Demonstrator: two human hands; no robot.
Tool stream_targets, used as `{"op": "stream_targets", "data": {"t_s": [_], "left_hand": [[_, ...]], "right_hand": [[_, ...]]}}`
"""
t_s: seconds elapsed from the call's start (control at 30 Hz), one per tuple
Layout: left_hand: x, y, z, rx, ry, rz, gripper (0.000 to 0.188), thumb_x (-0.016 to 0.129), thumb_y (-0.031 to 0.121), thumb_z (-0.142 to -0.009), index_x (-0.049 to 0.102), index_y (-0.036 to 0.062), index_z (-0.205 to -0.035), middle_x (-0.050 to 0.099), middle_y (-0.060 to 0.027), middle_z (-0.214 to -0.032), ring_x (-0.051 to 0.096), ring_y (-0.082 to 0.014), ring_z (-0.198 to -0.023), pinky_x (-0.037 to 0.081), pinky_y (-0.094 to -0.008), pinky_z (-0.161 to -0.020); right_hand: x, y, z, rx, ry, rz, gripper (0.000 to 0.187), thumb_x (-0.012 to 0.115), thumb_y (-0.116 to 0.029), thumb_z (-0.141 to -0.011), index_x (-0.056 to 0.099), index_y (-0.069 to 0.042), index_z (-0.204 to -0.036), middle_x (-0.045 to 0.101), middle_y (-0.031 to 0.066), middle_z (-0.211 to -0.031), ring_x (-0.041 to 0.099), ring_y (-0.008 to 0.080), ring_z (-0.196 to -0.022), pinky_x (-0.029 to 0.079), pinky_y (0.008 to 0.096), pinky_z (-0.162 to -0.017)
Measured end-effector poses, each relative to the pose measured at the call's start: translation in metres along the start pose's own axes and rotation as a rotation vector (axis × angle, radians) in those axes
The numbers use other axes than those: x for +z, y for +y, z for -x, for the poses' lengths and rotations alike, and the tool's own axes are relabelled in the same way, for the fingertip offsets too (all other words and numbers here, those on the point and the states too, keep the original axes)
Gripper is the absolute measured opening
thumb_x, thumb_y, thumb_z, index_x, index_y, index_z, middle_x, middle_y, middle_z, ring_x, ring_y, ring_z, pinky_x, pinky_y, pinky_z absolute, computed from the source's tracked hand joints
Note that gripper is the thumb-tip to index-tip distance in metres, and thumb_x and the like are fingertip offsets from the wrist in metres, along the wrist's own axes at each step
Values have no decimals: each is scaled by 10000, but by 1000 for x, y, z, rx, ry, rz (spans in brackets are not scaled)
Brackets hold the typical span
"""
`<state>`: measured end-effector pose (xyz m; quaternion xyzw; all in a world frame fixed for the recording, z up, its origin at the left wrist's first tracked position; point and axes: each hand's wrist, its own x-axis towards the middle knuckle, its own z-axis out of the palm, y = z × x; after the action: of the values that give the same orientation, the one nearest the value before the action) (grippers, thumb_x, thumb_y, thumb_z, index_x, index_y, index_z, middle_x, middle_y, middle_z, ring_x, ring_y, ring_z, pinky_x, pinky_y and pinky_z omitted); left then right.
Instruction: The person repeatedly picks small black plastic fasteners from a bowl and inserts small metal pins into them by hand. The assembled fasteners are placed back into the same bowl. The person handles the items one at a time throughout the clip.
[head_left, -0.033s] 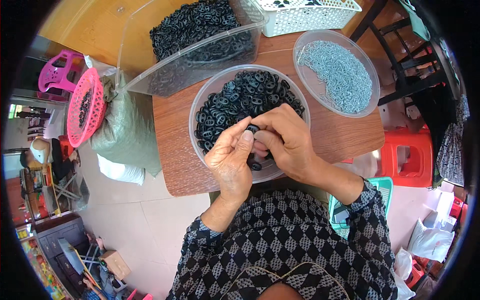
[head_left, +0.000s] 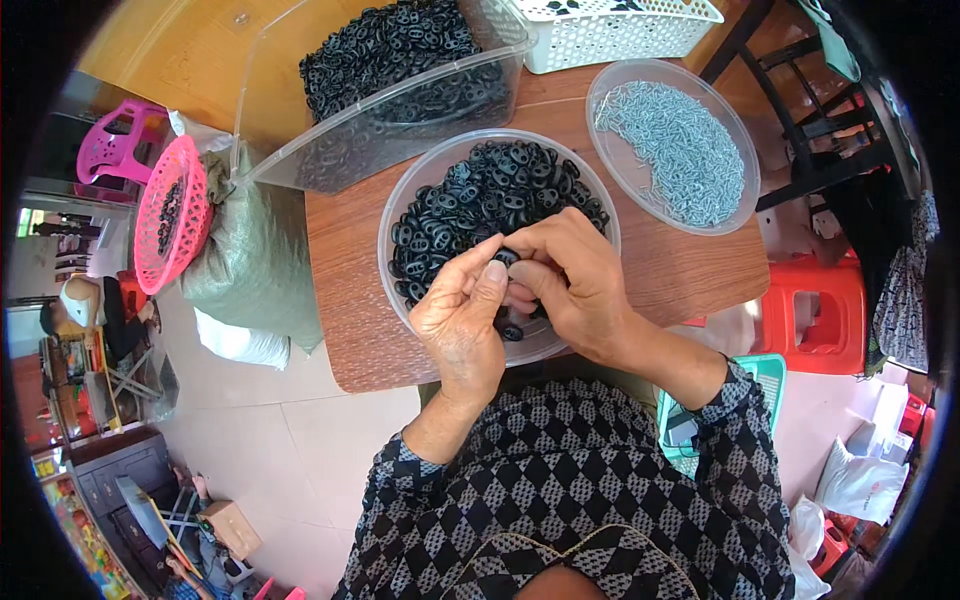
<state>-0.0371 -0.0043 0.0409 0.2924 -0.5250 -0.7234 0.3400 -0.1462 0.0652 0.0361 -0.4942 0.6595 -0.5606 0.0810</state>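
Observation:
Over a round clear tub (head_left: 389,200) heaped with black two-holed oval plastic pieces (head_left: 480,195), my two hands meet. Between the thumb and fingers of my left hand (head_left: 462,320) is a black plastic piece (head_left: 507,257), mostly covered by the fingertips. My right hand (head_left: 580,290) pinches the same piece from the other side, its fingers bent. Whether a small screw is also in the right fingers cannot be made out. Below the fingers another black oval piece (head_left: 513,332) shows. A shallow round clear dish (head_left: 620,165) of silvery screws (head_left: 680,150) lies to the right.
On the wooden table (head_left: 350,340), a large clear bin (head_left: 400,105) of black pieces and a white perforated basket (head_left: 620,42) stand at the back. A pink basket (head_left: 150,250) rests by a green sack (head_left: 250,250) at left. A red stool (head_left: 840,320) and green basket (head_left: 775,375) are right.

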Motion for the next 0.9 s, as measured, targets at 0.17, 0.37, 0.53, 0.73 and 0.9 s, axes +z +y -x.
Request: {"op": "stream_targets", "data": {"t_s": [0.17, 0.37, 0.53, 0.73, 0.9], "left_hand": [[-2, 1, -2, -46, 60, 79, 190, 536, -6, -879, 571, -76, -1052, 633, -90, -838, 599, -113, -676, 508, -218, -612], [1, 2, -1, -77, 112, 96, 208, 563, 6, -868, 587, -61, -1063, 584, -18, -816, 511, -55, -673, 440, -195, -594], [3, 5, 2, -96, 96, 65, 230, 559, 18, -874, 584, -67, -1087, 573, -18, -796, 510, -60, -670, 455, -198, -607], [-8, -1, 5, -72, 45, 96, 224, 546, 15, -884, 579, -86, -1081, 630, -107, -949, 585, -100, -755, 498, -215, -686], [0, 5, 6, -56, 62, 55, 229, 564, 26, -874, 589, -71, -1081, 570, -12, -777, 492, -57, -654, 449, -198, -605]], "right_hand": [[4, -1, 4, -2, 11, -20, 239, 639, -15, -685, 591, 2, -918, 571, 98, -824, 505, 255, -741, 414, 351, -638], [10, 3, 8, -65, 59, 38, 295, 664, -14, -653, 577, 13, -934, 569, 110, -841, 504, 267, -741, 424, 358, -639], [10, 3, 8, -139, 81, 112, 295, 674, -13, -628, 580, 19, -906, 568, 119, -835, 505, 279, -730, 431, 358, -613], [9, 2, 9, -172, 80, 126, 280, 682, -18, -614, 583, 29, -872, 566, 121, -818, 506, 275, -718, 432, 353, -596], [8, 5, 9, -226, 94, 143, 291, 689, -18, -607, 582, 36, -872, 560, 125, -814, 504, 271, -702, 429, 348, -585]]}}
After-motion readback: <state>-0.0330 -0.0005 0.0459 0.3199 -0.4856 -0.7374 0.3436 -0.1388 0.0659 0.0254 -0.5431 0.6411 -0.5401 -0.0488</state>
